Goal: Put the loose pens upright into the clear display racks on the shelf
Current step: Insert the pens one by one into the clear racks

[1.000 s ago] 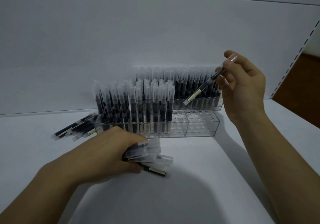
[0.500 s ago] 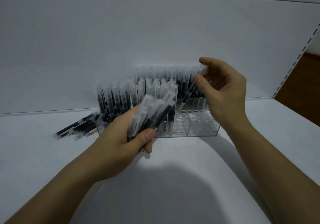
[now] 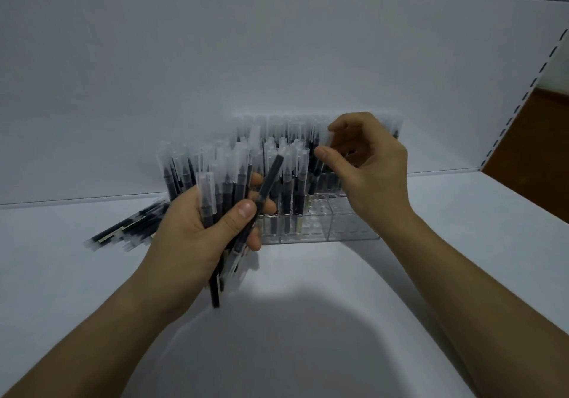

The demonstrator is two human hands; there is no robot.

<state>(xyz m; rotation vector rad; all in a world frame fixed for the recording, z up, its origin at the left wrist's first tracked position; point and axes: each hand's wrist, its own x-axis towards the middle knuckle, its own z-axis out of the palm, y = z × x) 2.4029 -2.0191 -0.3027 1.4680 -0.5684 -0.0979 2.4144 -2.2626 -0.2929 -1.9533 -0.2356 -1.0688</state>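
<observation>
My left hand [image 3: 197, 228] grips a bundle of black pens with clear caps [image 3: 228, 191], held upright in front of the racks. To its right, my right hand [image 3: 369, 170] pinches the clear cap of a single pen [image 3: 317, 167] between thumb and forefinger. That pen stands nearly upright over the front clear rack [image 3: 354, 228], and its lower end is hidden among the standing pens. The front rack's left part is full of upright pens [image 3: 286, 182], while its right holes are bare. A rear rack [image 3: 397, 127] behind it holds several more pens.
A pile of loose pens [image 3: 129, 228] lies flat on the white shelf [image 3: 308, 320] left of the racks. The white back panel [image 3: 277, 59] rises right behind the racks. A slotted upright [image 3: 523, 96] marks the shelf's right end.
My left hand has lifted the bundle off the shelf and turned it upright. My right hand has moved left and down, bringing its single pen from a slant to nearly upright at the front rack.
</observation>
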